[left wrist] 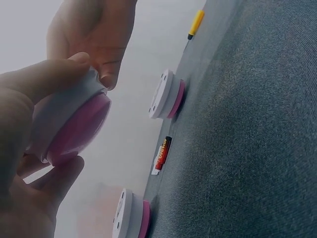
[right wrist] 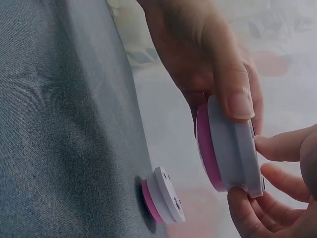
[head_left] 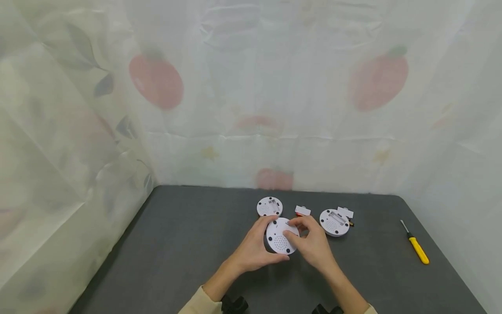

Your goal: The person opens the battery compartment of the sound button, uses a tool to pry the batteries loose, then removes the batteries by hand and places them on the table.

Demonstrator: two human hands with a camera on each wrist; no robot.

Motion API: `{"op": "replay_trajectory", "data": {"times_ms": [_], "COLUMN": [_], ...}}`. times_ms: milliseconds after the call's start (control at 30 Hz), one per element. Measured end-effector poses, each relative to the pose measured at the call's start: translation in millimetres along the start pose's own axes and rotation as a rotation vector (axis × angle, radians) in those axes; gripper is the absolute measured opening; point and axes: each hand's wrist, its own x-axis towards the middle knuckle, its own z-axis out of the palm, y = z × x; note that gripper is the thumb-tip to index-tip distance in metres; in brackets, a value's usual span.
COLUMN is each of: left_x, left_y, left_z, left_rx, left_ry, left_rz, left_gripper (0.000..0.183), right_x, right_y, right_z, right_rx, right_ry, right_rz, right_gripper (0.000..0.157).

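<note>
My left hand (head_left: 256, 246) holds a round white device (head_left: 280, 242) by its sides, with the white face turned up. That face has a patch of small holes and dark round feet; its other side is pink, as the left wrist view shows on the device (left wrist: 81, 124). My right hand (head_left: 313, 244) grips the same device at its right edge, thumb on the white face and fingers curled at the rim. In the right wrist view, the fingertips of the right hand (right wrist: 292, 168) meet the white face. The spot under those fingertips is partly hidden.
Two similar devices lie behind, one left (head_left: 265, 210) and one right (head_left: 333, 224), each with a bare battery slot. Near them lie a white cover (head_left: 303, 210) with a red-black battery (left wrist: 163, 153), and another cover (head_left: 345, 212). A yellow screwdriver (head_left: 418, 249) lies far right.
</note>
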Motion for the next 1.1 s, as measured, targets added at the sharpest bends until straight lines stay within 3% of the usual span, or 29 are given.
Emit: {"op": "replay_trajectory", "data": {"times_ms": [533,900,1100], "left_x": [-1.8,-0.2,0.2], "left_y": [-1.2,-2.5,-5.1], "left_z": [3.2,1.0,-0.8], "left_rx": [0.022,0.019,0.006], "left_ry": [-0.013,-0.003,-0.002], "left_rz": [0.024,-0.017,-0.012], "left_gripper": [0.096,0.095,0.094], "right_x": [-0.5,-2.3,-1.7], "right_y": [1.5,1.1,2.4], "right_z": [4.3,8.0,9.1], "right_rx": [-0.010,-0.029,-0.007], "right_ry": [-0.034,0.065,0.066], "right_rz": [0.084,-0.022,-0.028], "right_gripper": [0.024,0.029,0.026]}}
